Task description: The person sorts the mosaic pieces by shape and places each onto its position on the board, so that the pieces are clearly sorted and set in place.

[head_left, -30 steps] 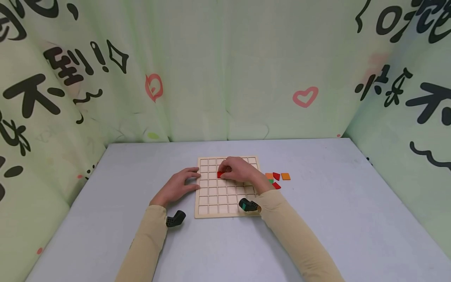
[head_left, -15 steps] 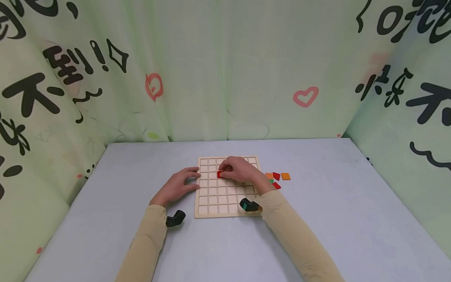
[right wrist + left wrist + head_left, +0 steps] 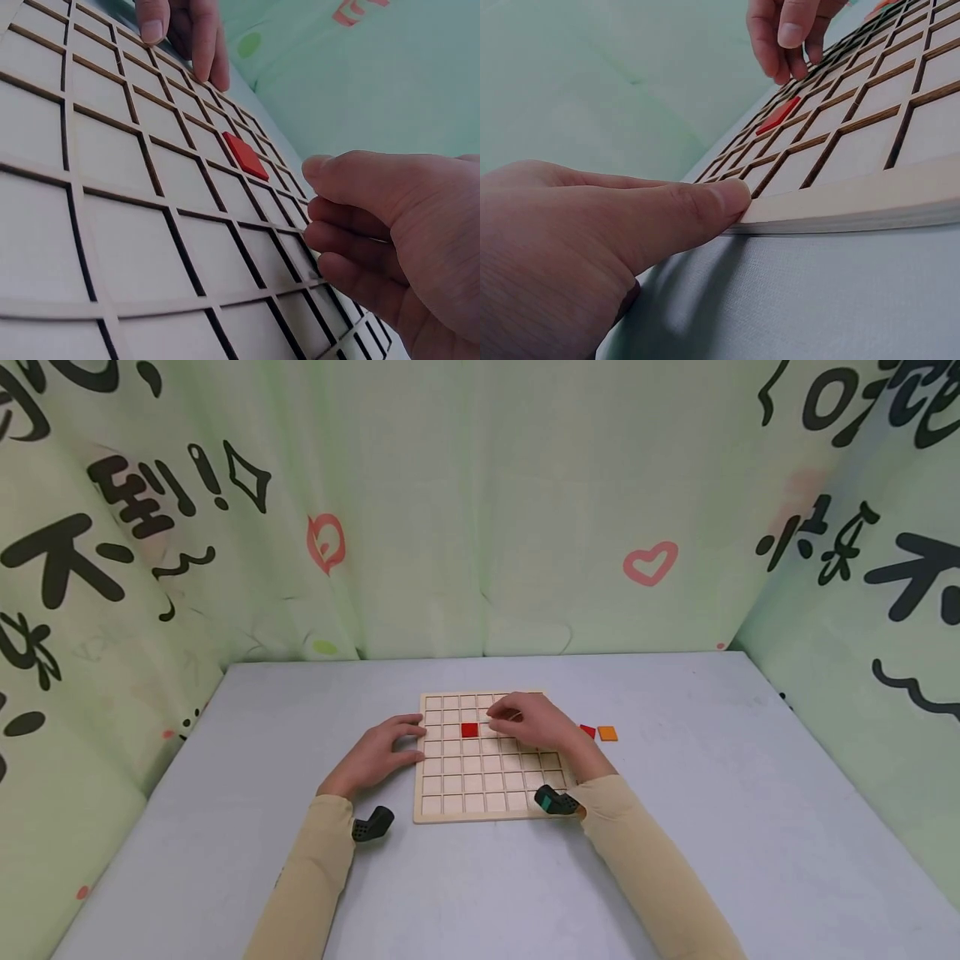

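A square red tile [image 3: 469, 730] lies in one cell of the wooden grid board [image 3: 442, 817], in its upper left part. My left hand [image 3: 371, 760] rests against the board's left edge, fingers fairly straight; in the left wrist view the thumb of the left hand [image 3: 622, 217] touches the rim. Just right of the tile, my right hand [image 3: 536, 725] hovers over the board. In the right wrist view, loosely bent fingers of the right hand [image 3: 405, 232] hold nothing and stand apart from the red tile [image 3: 246, 157].
Right of the board on the white table [image 3: 465, 893] lie an orange tile [image 3: 607, 734] and a red piece [image 3: 588, 732], partly covered by the right arm. A patterned curtain [image 3: 555, 485] hangs behind the table and along both sides.
My right hand has let go of the red tile and moved right, leaving it in its cell. The right arm now covers several of the loose pieces. My left hand has stayed put.
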`<state>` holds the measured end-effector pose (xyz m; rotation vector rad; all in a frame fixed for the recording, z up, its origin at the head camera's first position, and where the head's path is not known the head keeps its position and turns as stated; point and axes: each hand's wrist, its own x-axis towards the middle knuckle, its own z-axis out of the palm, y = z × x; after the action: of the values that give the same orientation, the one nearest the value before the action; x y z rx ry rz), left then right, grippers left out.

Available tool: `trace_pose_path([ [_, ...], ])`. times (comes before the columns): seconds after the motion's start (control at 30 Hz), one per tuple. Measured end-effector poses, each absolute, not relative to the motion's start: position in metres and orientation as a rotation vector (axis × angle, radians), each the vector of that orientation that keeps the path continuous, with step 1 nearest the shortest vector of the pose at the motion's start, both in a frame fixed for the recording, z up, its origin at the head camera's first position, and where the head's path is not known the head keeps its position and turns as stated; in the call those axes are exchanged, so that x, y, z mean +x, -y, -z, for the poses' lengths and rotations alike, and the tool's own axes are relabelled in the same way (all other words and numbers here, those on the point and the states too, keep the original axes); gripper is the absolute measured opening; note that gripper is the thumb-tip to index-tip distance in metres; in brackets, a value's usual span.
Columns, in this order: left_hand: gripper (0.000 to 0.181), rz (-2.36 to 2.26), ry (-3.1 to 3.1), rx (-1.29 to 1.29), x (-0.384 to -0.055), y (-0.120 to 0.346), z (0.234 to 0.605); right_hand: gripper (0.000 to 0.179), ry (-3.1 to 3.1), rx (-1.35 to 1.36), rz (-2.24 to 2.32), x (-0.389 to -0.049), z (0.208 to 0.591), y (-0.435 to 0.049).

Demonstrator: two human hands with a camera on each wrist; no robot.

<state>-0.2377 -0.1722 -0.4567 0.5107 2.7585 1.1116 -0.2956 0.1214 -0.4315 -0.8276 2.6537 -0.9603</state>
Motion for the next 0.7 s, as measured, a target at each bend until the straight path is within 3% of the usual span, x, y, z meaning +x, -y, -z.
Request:
trace_pose_path([
  [0.7,0.043,-1.128,-2.758,0.537,-0.238,0.174,0.458,0.038,-2.775,-0.558,0.995,-0.264,0.425,-0.212],
])
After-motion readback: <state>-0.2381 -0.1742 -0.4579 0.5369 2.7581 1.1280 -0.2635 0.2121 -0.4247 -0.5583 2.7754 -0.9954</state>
